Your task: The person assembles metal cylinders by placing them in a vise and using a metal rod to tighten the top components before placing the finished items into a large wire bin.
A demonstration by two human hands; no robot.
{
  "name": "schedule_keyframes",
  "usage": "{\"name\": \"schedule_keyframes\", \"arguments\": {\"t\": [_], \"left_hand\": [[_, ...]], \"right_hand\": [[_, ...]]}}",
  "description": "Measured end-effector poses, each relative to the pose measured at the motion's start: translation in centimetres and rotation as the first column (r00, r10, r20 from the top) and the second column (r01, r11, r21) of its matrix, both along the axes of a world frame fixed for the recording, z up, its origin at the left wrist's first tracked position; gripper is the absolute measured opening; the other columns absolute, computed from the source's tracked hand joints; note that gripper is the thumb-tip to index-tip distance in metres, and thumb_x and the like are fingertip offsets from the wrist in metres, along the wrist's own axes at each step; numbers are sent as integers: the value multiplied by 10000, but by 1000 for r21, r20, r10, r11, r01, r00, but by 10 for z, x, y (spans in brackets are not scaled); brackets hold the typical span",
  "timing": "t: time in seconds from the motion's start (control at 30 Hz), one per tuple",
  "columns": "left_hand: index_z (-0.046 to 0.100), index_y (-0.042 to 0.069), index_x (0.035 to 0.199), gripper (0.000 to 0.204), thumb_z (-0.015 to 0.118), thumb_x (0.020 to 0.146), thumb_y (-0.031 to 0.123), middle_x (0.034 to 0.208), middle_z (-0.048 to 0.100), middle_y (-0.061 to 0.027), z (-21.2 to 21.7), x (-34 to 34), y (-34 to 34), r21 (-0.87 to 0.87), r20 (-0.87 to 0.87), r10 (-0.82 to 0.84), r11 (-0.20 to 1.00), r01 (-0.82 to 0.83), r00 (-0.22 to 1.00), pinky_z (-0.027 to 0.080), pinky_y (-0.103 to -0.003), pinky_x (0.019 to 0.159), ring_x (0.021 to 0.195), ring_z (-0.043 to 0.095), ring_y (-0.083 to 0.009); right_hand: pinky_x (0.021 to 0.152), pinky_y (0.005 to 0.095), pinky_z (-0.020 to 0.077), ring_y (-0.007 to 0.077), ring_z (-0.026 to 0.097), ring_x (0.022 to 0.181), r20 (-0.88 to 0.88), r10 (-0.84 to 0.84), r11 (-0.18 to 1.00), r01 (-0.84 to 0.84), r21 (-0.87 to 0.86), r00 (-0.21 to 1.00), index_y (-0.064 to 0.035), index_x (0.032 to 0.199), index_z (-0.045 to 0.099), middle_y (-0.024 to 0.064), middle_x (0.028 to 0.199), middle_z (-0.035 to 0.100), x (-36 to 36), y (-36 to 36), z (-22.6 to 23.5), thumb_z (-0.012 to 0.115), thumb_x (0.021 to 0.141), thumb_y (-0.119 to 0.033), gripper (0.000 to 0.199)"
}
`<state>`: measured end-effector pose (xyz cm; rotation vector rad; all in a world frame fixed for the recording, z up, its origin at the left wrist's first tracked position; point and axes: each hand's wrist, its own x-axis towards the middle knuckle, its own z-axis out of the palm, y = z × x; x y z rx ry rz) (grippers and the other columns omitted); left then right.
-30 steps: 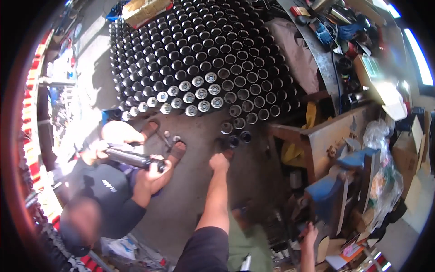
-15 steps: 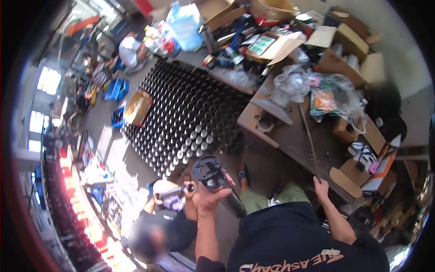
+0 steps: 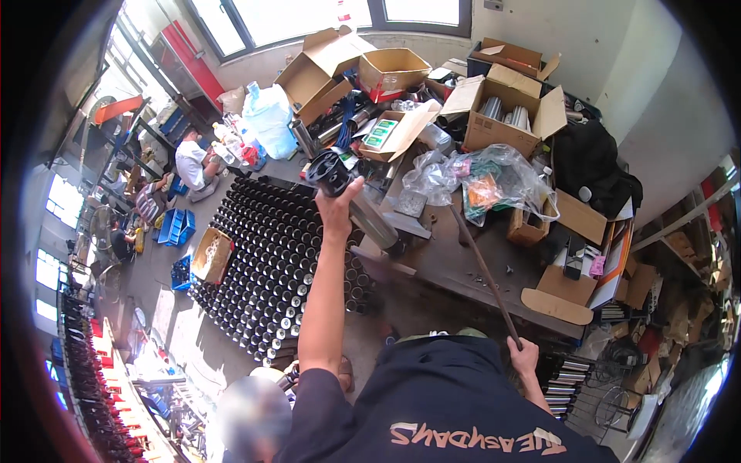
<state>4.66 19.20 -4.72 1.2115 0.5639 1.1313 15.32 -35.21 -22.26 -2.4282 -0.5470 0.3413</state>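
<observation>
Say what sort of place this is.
Likely a workshop or small factory: rows of dark cylinders, cardboard boxes crowding a workbench, and a metal cylinder in the left hand.

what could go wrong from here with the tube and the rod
The tube could slip, since the left hand grips it near one end. The rod in the right hand might snag the plastic bags lying close to its far end.

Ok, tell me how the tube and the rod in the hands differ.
The tube is thick; the rod is thin. The tube has black ends and a greyish middle, while the rod is brown. The left hand holds the tube; the right hand holds the rod. Both are long.
</observation>
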Motion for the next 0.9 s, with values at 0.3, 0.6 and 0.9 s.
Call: {"name": "schedule_keyframes", "arguments": {"t": [0.3, 0.6, 0.9], "left_hand": [[672, 22, 964, 363, 899, 706, 139, 903, 671, 2, 8, 15, -12, 193, -193, -66, 976, 104, 979, 501, -277, 754, 804, 595, -93], [626, -4, 1057, 538, 913, 674, 240, 888, 737, -142, -19, 24, -68, 342, -182, 420, 875, -343, 889, 558, -375, 723, 792, 725, -274], [595, 32, 1036, 453, 841, 664, 113, 951, 649, -179, -22, 37, -84, 288, -138, 558, 813, -506, 818, 509, -429, 784, 906, 647, -397]], "right_hand": [[468, 363, 353, 189, 448, 436, -20, 26, 976, -21, 217, 999, 15, 668, 586, 151, 508, 450, -30, 19, 34, 725, 867, -260, 367], [447, 329, 314, 100, 373, 463, -61, 123, 959, -103, 263, 991, 14, 651, 564, 93, 494, 374, -45, 50, 87, 722, 858, -198, 336], [479, 347, 398, 219, 492, 427, 315, 205, 969, -236, 66, 927, -14, 698, 617, 100, 489, 450, -4, 63, 160, 725, 832, -179, 238]]}}
